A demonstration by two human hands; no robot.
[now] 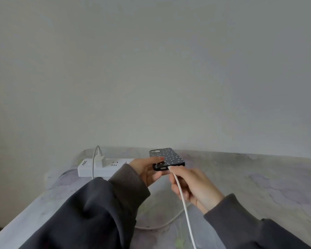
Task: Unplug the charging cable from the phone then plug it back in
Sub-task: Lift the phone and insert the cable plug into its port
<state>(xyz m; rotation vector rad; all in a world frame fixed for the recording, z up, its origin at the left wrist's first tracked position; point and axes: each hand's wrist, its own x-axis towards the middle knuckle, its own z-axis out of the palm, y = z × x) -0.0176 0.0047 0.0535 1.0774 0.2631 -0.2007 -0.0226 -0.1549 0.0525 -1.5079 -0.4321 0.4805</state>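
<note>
A phone in a black case with white dots is held face down, a little above the bed, its camera end pointing away from me. My left hand grips its left side, thumb on the back. The white charging cable runs from the phone's near edge down toward me. My right hand pinches the cable's plug right at the phone's port. I cannot tell whether the plug is fully seated.
A white power strip lies on the bed at the left near the wall, with a white charger plugged into it. The cable loops across the flowered bedsheet. A plain wall stands behind. The bed's edge falls off at lower left.
</note>
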